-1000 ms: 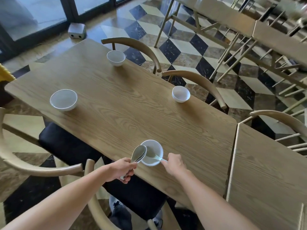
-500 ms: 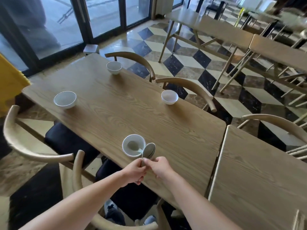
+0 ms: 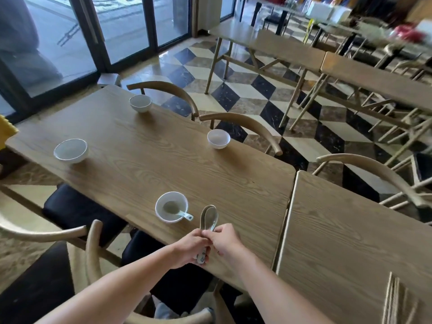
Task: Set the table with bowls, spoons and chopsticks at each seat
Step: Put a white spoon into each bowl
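Several white bowls stand on the wooden table (image 3: 145, 160). The near bowl (image 3: 171, 206) holds one white spoon (image 3: 184, 215) with its handle over the rim. Empty bowls sit at the left (image 3: 70, 150), far back (image 3: 140, 103) and right side (image 3: 218, 138). A stack of white spoons (image 3: 209, 217) is held just right of the near bowl. My left hand (image 3: 190, 250) grips the handles from below and my right hand (image 3: 224, 238) pinches them from the right. Chopsticks (image 3: 395, 300) lie on the adjoining table at the lower right.
Curved wooden chairs (image 3: 245, 125) with black seats stand along both long sides of the table. A second wooden table (image 3: 350, 230) abuts on the right. More tables and chairs fill the back right, glass doors the back left.
My right hand let go of the spoon it set in the near bowl and came to the stack in my left hand. Both hands shifted right of the bowl as the view lifted.
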`<state>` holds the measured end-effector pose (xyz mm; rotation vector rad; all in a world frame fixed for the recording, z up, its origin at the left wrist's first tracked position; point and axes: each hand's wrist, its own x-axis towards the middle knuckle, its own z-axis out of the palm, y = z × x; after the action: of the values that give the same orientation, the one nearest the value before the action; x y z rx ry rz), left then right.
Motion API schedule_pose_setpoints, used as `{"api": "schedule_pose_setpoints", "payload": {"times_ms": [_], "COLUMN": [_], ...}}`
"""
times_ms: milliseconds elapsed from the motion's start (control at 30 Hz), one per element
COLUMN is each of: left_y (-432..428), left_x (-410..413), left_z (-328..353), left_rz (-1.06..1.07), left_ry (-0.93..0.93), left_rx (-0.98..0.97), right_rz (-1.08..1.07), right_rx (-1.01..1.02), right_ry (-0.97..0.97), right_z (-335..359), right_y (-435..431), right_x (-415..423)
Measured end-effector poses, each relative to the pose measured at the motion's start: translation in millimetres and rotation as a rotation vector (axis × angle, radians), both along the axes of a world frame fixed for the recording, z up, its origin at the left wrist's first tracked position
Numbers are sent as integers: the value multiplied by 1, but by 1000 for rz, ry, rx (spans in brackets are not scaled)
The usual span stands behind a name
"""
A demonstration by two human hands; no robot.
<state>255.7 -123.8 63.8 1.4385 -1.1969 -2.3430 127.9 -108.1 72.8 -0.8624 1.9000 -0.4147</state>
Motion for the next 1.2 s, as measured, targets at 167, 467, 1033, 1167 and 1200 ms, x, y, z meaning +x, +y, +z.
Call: {"api": "schedule_pose_setpoints", "payload": {"times_ms": [167,467,1033,1167,1200], "left_y": [-11,-42,-120,-143,-150], "left_x": [11,37,24,3,-3], "left_z": [-1,-5,-45,-46,-46], "left_rz": [18,112,360,468,485], "left_ry": [46,46,-286,-370,-389], "left_rx": [3,38,-193,-250,-257], "right_rz": [-105,-317,365,479,507], "right_rx": [11,58,100,50,27], "right_ry": [-47,-182,537,507,529], "right_z": [4,6,-34,-42,-41], "right_y": [-11,-28,-122,-166,-178], "right_x": [7,21,-85,-109,-115]}}
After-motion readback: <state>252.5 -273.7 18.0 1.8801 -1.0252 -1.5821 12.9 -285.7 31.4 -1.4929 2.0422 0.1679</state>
